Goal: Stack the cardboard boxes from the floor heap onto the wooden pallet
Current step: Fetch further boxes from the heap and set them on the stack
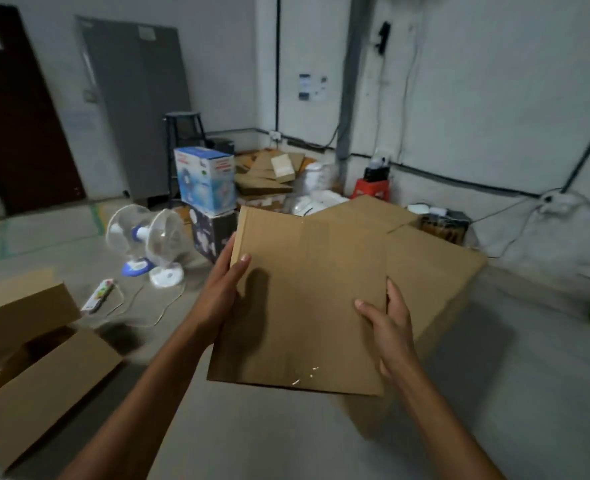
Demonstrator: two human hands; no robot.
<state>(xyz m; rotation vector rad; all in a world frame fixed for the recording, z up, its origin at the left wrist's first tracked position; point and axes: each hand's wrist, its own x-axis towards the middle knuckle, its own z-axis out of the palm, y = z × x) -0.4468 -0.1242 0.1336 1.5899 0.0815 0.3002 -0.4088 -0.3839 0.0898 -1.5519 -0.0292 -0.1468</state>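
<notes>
Your left hand (222, 289) grips the left edge of the taped cardboard box (307, 306), thumb on top. Your right hand (392, 327) clasps its right edge likewise. The box is held above the floor (252, 438), overlapping a larger box (435, 268) behind. An open box heap (34, 362) lies lower left.

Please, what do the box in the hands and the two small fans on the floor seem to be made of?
The cardboard box looks like plain brown cardboard, matte, with a creased fold along its left edge; a clear tape strip glints glossy near its front. The two table fans appear white plastic with blue parts, smooth, though blur leaves it open.
</notes>
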